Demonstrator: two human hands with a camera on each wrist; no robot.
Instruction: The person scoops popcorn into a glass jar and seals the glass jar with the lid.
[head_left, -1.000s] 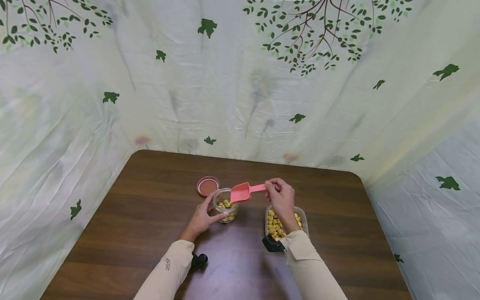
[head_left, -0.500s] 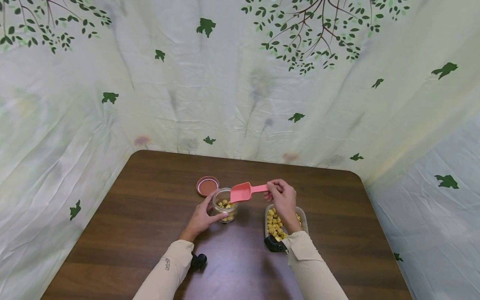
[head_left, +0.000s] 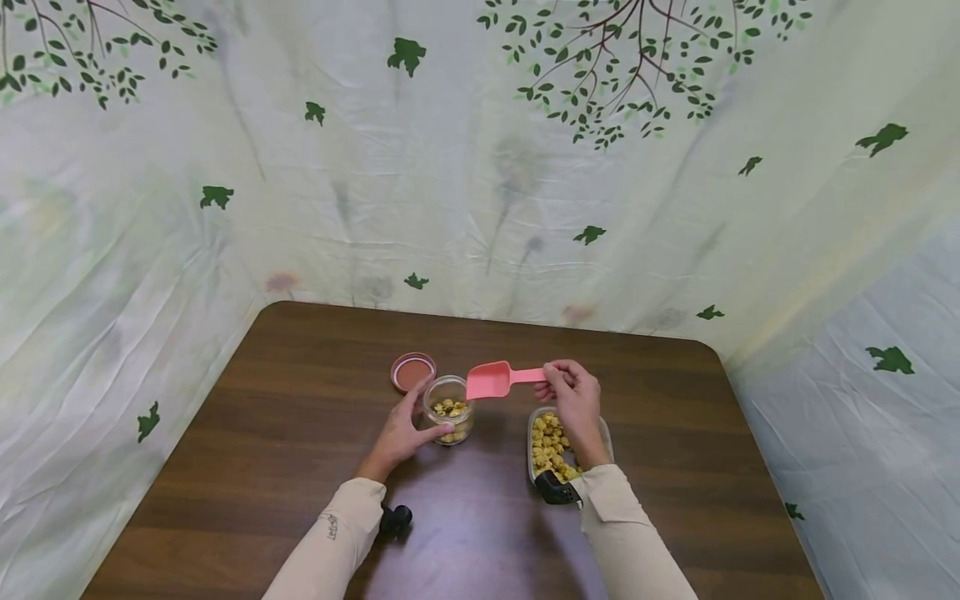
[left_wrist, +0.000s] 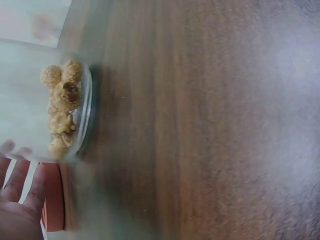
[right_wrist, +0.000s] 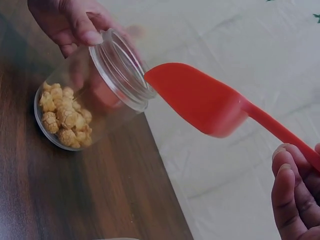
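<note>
My left hand grips a clear glass jar standing on the table, thumb on the near side and fingers round the far side. Caramel-coloured popcorn covers the jar's bottom. In my right hand, the handle of a pink-red scoop is pinched between thumb and fingers. The scoop's bowl looks bare inside, and its tip overlaps the jar's rim in the head view. The right wrist view shows the scoop with its tip right at the jar's mouth.
A clear plastic tub of popcorn stands under my right wrist, partly hidden by it. Behind the jar lies a red lid, inner side up. The brown wooden table ends at a patterned cloth wall.
My right hand has drawn the scoop slightly up and to the right, from over the jar's opening to its right edge. The left hand keeps its grip on the jar.
</note>
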